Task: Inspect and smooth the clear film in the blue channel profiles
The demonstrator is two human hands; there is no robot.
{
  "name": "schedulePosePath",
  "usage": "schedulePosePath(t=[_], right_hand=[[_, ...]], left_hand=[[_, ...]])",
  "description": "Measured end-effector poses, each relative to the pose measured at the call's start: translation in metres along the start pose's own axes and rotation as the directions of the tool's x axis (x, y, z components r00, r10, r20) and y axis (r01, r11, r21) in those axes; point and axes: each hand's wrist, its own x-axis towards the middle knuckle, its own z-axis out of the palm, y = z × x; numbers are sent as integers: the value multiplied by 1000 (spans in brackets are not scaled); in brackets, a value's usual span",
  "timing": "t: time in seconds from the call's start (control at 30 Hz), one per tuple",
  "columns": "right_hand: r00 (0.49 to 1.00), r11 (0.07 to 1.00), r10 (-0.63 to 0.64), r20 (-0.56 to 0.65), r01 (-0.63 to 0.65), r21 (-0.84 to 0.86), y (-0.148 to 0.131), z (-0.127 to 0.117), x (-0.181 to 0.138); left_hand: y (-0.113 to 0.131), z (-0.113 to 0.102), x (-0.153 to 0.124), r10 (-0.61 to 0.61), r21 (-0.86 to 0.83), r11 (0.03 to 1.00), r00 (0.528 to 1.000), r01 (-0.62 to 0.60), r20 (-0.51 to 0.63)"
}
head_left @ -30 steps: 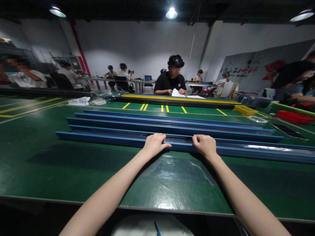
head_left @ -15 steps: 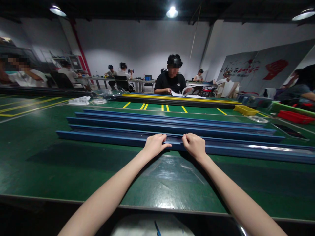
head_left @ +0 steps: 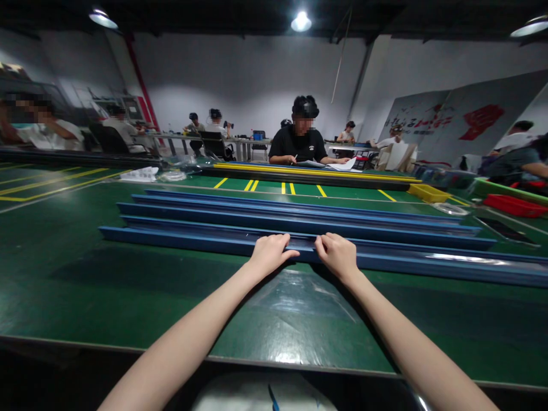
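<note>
A long blue channel profile [head_left: 184, 237] lies across the green table in front of me, its open side up. My left hand [head_left: 269, 251] is closed over its near wall around the middle, with the thumb stretched along the outside. A short gap to the right, my right hand [head_left: 338, 254] grips the same profile with curled fingers. The fingertips of both hands are partly hidden inside the channel. Just behind lies a second blue channel profile [head_left: 205, 216], parallel to the first and touched by neither hand.
The green table [head_left: 141, 302] has its front edge close to me. Yellow and black bars [head_left: 317, 172] lie farther back, before a seated person [head_left: 299, 142] with papers. To the right are a yellow tray [head_left: 428, 193], a red tray [head_left: 514, 205] and a dark flat phone-like object [head_left: 507, 229].
My hands and the blue profiles stay practically where they were. Across the table, the seated person has lowered the lifted paper and moved a hand to the right.
</note>
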Motion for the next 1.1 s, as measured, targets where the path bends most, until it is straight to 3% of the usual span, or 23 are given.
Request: schedulePosePath(t=[0.27,0.7,1.1], right_hand=[[1000,999,1,15,-2,38,-10,1,2],[996,997,62,58,-59,-57,-9,8,8],[974,965,208,89,-190,-181,52,-6,-8]], left_hand=[[0,1,-1,24,46,999,1000,-24,12],[-8,9,-2,167,129,978,986,-166,2],[-8,5,-2,175,117,978,984,-170,-27]])
